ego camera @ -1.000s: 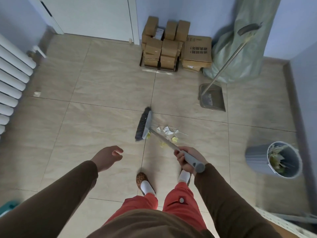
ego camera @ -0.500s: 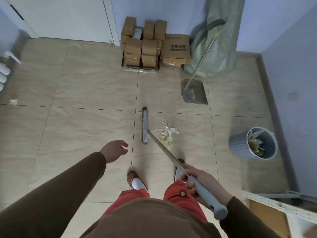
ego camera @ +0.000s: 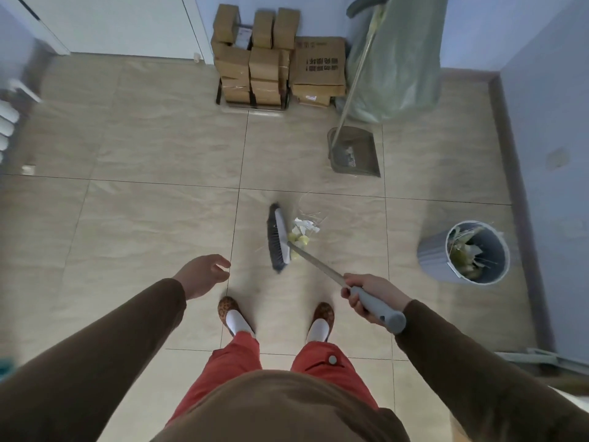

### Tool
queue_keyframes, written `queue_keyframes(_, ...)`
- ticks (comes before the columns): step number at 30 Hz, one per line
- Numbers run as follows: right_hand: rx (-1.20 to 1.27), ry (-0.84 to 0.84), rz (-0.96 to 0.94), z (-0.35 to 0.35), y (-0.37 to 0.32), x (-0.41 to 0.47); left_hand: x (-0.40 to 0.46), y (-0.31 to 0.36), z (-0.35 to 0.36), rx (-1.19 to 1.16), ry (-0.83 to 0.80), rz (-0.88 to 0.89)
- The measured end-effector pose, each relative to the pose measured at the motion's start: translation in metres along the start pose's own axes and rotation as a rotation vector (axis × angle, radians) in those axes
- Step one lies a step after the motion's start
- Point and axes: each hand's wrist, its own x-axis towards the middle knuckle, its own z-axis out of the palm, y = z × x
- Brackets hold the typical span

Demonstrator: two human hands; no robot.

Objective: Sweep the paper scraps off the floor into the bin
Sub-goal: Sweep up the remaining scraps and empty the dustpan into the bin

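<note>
Now the broom (ego camera: pixel 279 238) has swung back over since a moment ago — half a second earlier its head lay edge-on to the left of the paper scraps (ego camera: pixel 302 230), and now the bristles show, tilted, with the head touching the left side of the pile. That looks like another gathering stroke, nudging the scraps toward the dustpan (ego camera: pixel 354 152) leaning by the green sack; the bin (ego camera: pixel 475 252), already holding paper, stands well apart to the right. The right hand (ego camera: pixel 371 295) has its fingers wrapped round the grey grip, arm extended forward and low — the left hand (ego camera: pixel 204 275) hangs out in front, fingers loosely curled and holding nothing
</note>
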Motion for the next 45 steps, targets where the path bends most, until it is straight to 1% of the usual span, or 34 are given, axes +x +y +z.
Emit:
queue_keyframes(2, -0.02, 0.016, -0.052, -0.024, 0.005, -0.012, -0.004, 0.015, 0.019, 0.008, -0.004, 0.015)
queue_keyframes(4, -0.036, -0.005, -0.08, -0.049, 0.013, -0.025, -0.007, 0.03, 0.036, 0.001, -0.007, 0.034)
queue_keyframes(6, -0.116, -0.034, -0.087, -0.074, 0.019, -0.043, -0.009, 0.045, 0.053, 0.003, -0.018, 0.052)
queue_keyframes(7, -0.193, -0.043, -0.099, -0.084, 0.022, -0.052, -0.01, 0.052, 0.06, 0.009, -0.026, 0.06)
queue_keyframes(12, -0.757, -0.023, -0.211, -0.11, 0.04, -0.091, -0.01, 0.076, 0.076, 0.049, -0.016, 0.066)
queue_keyframes(17, -1.491, 0.07, -0.311, -0.157, 0.057, -0.091, -0.011, 0.077, 0.075, 0.09, 0.021, 0.042)
queue_keyframes(19, -1.67, 0.098, -0.306, -0.181, 0.06, -0.086, -0.012, 0.072, 0.073, 0.092, 0.025, 0.013)
queue_keyframes(21, -1.76, 0.134, -0.261, -0.201, 0.059, -0.081, -0.013, 0.067, 0.073, 0.099, 0.034, -0.01)
queue_keyframes(23, -1.785, 0.167, -0.214, -0.217, 0.054, -0.076, -0.015, 0.063, 0.073, 0.11, 0.04, -0.027)
queue_keyframes(25, -1.811, 0.185, -0.215, -0.23, 0.047, -0.073, -0.016, 0.059, 0.075, 0.123, 0.035, -0.039)
queue_keyframes(29, -1.912, 0.158, -0.289, -0.246, 0.035, -0.067, -0.015, 0.057, 0.079, 0.171, 0.017, -0.06)
queue_keyframes(33, -1.962, 0.174, -0.376, -0.247, 0.024, -0.071, -0.007, 0.068, 0.079, 0.211, -0.016, -0.049)
queue_keyframes(36, -1.993, 0.225, -0.413, -0.259, 0.014, -0.093, 0.002, 0.085, 0.072, 0.239, -0.027, -0.017)
queue_keyframes(38, -1.968, 0.255, -0.437, -0.276, 0.003, -0.11, 0.009, 0.098, 0.065, 0.24, -0.009, 0.005)
queue_keyframes(40, -1.839, 0.283, -0.413, -0.29, -0.006, -0.13, 0.014, 0.109, 0.061, 0.237, 0.01, 0.025)
queue_keyframes(42, -1.595, 0.264, -0.384, -0.298, -0.008, -0.147, 0.018, 0.119, 0.06, 0.241, 0.015, 0.046)
queue_keyframes(44, -1.215, 0.171, -0.378, -0.298, -0.003, -0.157, 0.02, 0.124, 0.062, 0.248, 0.018, 0.06)
queue_keyframes(45, -1.012, 0.131, -0.344, -0.296, 0.0, -0.159, 0.019, 0.124, 0.063, 0.25, 0.018, 0.063)
